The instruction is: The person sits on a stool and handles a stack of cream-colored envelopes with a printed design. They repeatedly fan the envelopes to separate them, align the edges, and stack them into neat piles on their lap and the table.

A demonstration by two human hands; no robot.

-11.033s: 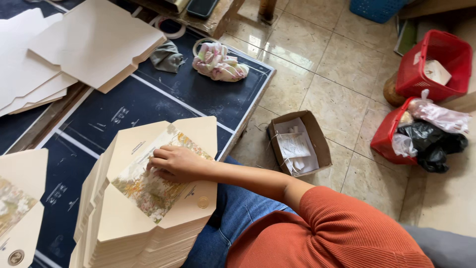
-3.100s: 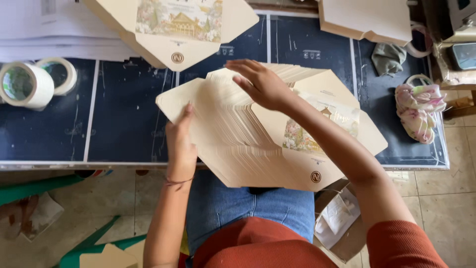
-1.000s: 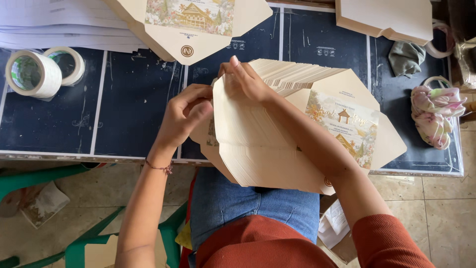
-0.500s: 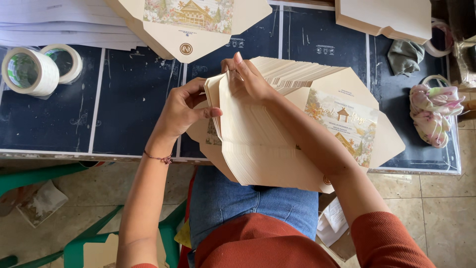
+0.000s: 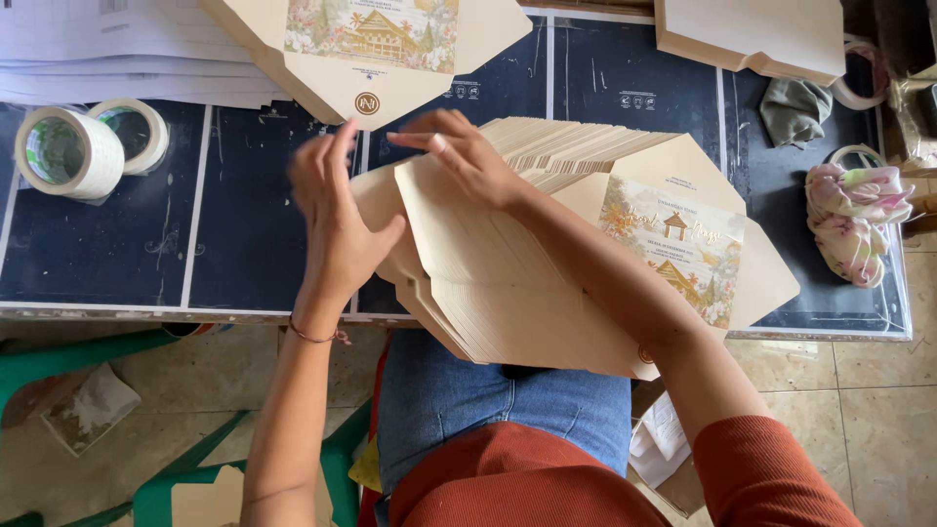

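Top: a rust-orange knitted garment is worn, its sleeve [image 5: 771, 468] seen on the right arm.
Legs: blue denim jeans [image 5: 508, 410] are worn.
Left wrist: a thin reddish string bracelet [image 5: 312, 336] is tied.
Left forearm: no sleeve is seen.

right hand [image 5: 467, 161] rests on a fanned stack of tan envelopes [image 5: 527, 283] on the dark table [image 5: 107, 263]; left hand [image 5: 337, 220] open beside it, near tape rolls [image 5: 88, 146].

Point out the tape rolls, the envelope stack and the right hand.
tape rolls [image 5: 73, 151], head view, on the nearer roll's white outer face.
envelope stack [image 5: 508, 293], head view, on the plain top flap.
right hand [image 5: 468, 161], head view, on the back of the hand.
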